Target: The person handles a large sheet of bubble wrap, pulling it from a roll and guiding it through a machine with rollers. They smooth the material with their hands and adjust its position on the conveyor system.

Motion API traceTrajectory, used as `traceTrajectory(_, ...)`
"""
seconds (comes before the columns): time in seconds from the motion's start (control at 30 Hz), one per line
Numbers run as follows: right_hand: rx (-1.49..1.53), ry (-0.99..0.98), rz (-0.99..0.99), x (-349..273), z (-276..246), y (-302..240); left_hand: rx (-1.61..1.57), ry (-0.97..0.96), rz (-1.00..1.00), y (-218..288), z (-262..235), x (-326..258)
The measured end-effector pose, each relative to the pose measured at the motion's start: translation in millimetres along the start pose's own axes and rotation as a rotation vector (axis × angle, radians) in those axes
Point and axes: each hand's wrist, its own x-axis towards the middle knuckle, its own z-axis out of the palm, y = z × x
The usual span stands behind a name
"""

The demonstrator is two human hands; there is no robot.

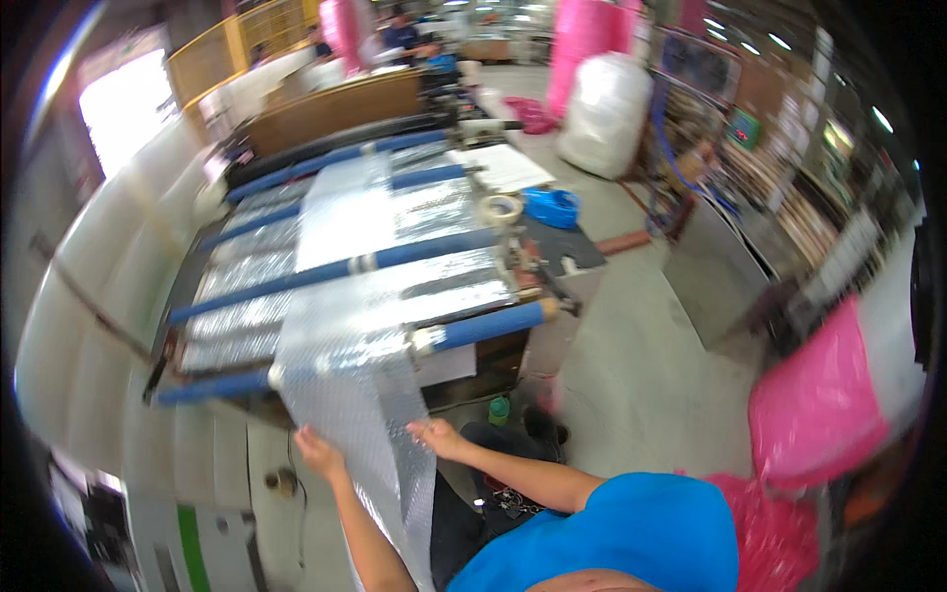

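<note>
A long strip of clear bubble wrap (pixel 345 409) runs down from a machine with blue rollers (pixel 483 329) and hangs toward my lap. My left hand (pixel 321 456) grips its left edge, the fingers partly behind the sheet. On the other edge, my right hand (pixel 441 438) pinches the film between thumb and fingers. Between my hands the sheet is creased, with a fold along its right side. Further up, the strip lies across several blue rollers and shiny silvery bands (pixel 237 314).
A tape roll (pixel 501 209) and a blue plastic bundle (pixel 552 207) lie at the machine's right side. A green-lidded container (pixel 499 409) stands on the floor below. Pink wrapped rolls (pixel 819 400) are at right, a large white roll (pixel 604 113) behind. People work at the far end.
</note>
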Motion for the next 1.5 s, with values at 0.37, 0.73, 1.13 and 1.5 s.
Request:
traceTrajectory(0.37,0.001,0.041,-0.09,-12.1,-6.5,-27.7,-0.054,-0.022,0.072,0.5,6.6,-2.1)
traceTrajectory(0.73,-0.024,0.05,-0.123,-19.9,-7.9,-46.0,-0.031,-0.098,-0.038,-1.9,1.4,2.4)
traceTrajectory(1.13,-0.064,0.019,-0.059,-23.4,-10.5,-55.3,-0.028,-0.084,-0.009,-10.3,4.0,3.9)
traceTrajectory(1.5,-0.134,0.065,-0.134,-13.1,-8.0,-37.0,-0.141,-0.057,0.074,-15.6,15.7,3.4)
